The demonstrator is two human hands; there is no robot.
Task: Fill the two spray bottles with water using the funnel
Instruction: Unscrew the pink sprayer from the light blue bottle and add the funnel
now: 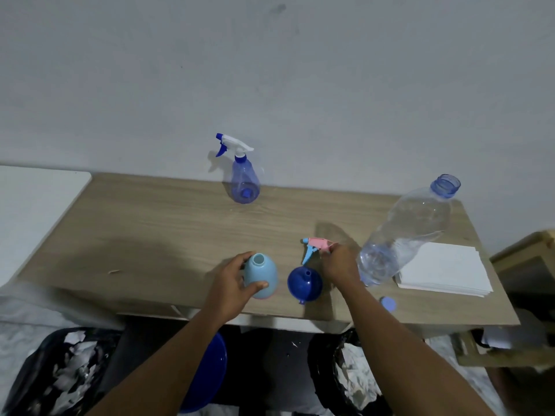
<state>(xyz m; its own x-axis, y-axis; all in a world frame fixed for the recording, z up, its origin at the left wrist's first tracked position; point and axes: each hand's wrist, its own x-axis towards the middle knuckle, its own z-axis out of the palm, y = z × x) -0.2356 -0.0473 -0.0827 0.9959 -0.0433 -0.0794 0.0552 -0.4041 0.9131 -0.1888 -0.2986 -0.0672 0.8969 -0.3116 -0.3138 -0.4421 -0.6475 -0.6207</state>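
Where the pale grey wall [270,70] meets it, I log a wood-grain laminate table [150,229]. Left hand [232,280] grips the light-blue egg-shaped plastic bottle [261,274] near the front edge, neck open; thumb on its near side, fingers curled round the far side. Right hand [339,265] pinches the pink-and-blue plastic trigger spray head [315,246]. Dark blue plastic funnel [304,285] rests on the tabletop between both hands, just beside that bottle. Translucent blue spray bottle with white trigger [244,181] stands by the wall. Tall clear plastic water bottle [402,235], uncapped, stands right. Round blue cap [388,304] lies at the front edge, and a white paper stack [444,271] lies beside the water bottle.
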